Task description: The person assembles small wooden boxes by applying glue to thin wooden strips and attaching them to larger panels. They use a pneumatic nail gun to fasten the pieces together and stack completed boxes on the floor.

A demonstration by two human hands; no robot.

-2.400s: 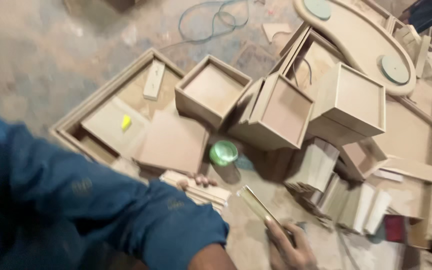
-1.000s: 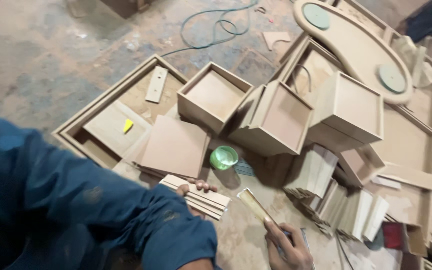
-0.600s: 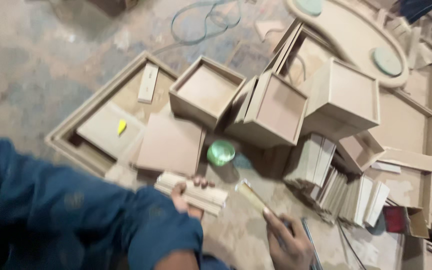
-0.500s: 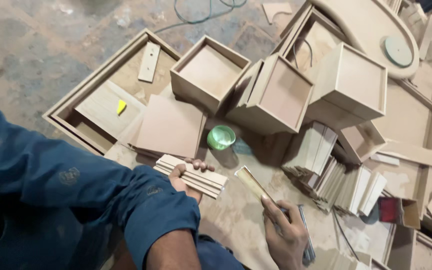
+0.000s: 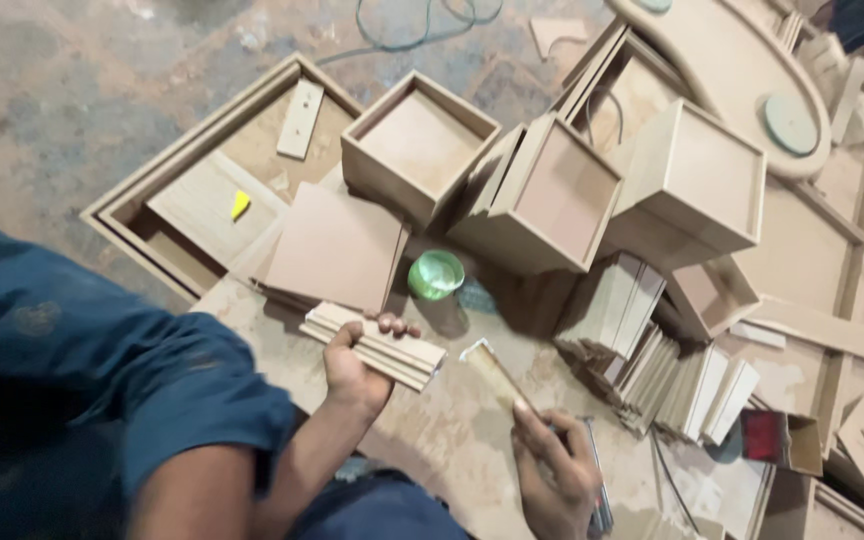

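A worker's left hand (image 5: pixel 357 362) grips a bundle of wooden strips (image 5: pixel 374 345) above the dusty floor (image 5: pixel 432 440), while the right hand (image 5: pixel 552 475) pinches a flat stick (image 5: pixel 497 375), possibly glue-tipped, near a green lid (image 5: pixel 436 273). Keeping the strips square and steady would help a clean pass.

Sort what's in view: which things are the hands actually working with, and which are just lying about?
In hand:
left hand gripping a stack of wooden strips
right hand holding one flat wooden strip

Lying about:
green tub
open wooden boxes
shallow tray with a yellow scrap
cable
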